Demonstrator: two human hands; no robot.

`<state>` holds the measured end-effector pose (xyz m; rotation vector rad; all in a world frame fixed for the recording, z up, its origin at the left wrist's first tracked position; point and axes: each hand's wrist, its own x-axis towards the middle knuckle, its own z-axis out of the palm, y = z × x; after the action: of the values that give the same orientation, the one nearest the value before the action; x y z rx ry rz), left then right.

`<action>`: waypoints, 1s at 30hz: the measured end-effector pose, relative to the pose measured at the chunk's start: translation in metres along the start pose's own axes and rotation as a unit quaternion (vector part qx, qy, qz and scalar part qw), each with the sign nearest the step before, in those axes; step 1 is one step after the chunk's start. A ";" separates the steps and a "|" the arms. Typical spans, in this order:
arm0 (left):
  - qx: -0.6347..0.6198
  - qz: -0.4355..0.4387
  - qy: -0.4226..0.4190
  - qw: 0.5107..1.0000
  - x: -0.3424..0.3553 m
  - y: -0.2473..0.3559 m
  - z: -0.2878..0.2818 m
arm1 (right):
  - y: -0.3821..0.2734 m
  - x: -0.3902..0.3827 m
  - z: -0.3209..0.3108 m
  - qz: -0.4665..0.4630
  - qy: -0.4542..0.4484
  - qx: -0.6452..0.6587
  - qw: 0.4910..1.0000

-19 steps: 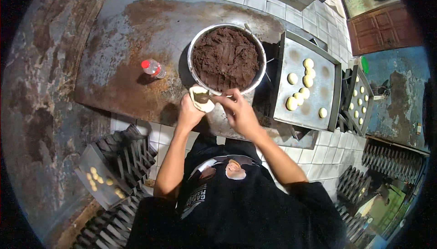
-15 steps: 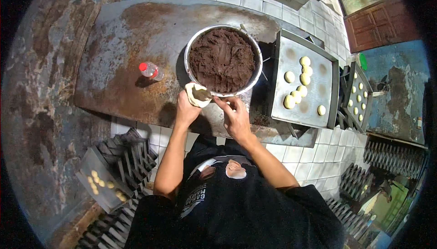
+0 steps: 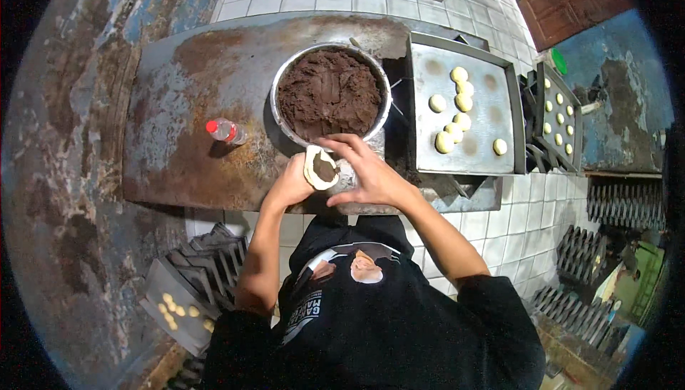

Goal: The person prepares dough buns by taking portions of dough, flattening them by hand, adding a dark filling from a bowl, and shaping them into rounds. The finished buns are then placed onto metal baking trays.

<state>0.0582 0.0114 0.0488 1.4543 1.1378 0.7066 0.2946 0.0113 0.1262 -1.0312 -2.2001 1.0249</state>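
Note:
My left hand (image 3: 289, 184) is closed around a flattened round of pale dough (image 3: 310, 174), cupping it just off the near rim of the bowl. A lump of dark brown filling (image 3: 325, 169) lies in the hollow of the dough. To the right of the dough is my right hand (image 3: 371, 176), fingers spread and thumb apart, with nothing visible in it. Its fingertips are close to the near rim of a large metal bowl (image 3: 386, 104). Crumbly dark filling (image 3: 330, 94) heaps up inside that bowl.
A red-capped clear bottle (image 3: 227, 132) stands left of the bowl on the worn table (image 3: 178, 104). On the right, a metal tray (image 3: 492, 144) carries several pale dough balls (image 3: 463, 102). Beyond it is another tray of dough balls (image 3: 559, 119). Stacked trays (image 3: 178, 294) are at lower left.
My right hand has gone from bent fingers at the bowl's rim to spread fingers beside the dough. Dark filling now shows plainly in the dough. The whole view has shifted slightly.

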 end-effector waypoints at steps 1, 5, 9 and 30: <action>-0.019 0.007 -0.026 0.999 0.001 0.006 0.002 | -0.010 0.006 -0.004 -0.023 -0.003 -0.026 0.999; 0.068 -0.014 -0.084 0.994 0.002 0.064 -0.006 | -0.017 0.020 -0.026 -0.020 -0.027 0.000 0.999; -0.031 0.032 -0.108 0.993 -0.001 0.065 -0.015 | -0.019 0.022 -0.035 0.013 -0.009 0.101 0.995; -0.325 -0.085 0.001 0.942 -0.009 0.089 0.013 | -0.057 0.023 -0.053 -0.047 0.046 -0.029 0.997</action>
<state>0.0900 0.0045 0.1328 0.7874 0.8947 0.8567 0.2936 0.0276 0.2056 -0.9701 -2.1933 0.8585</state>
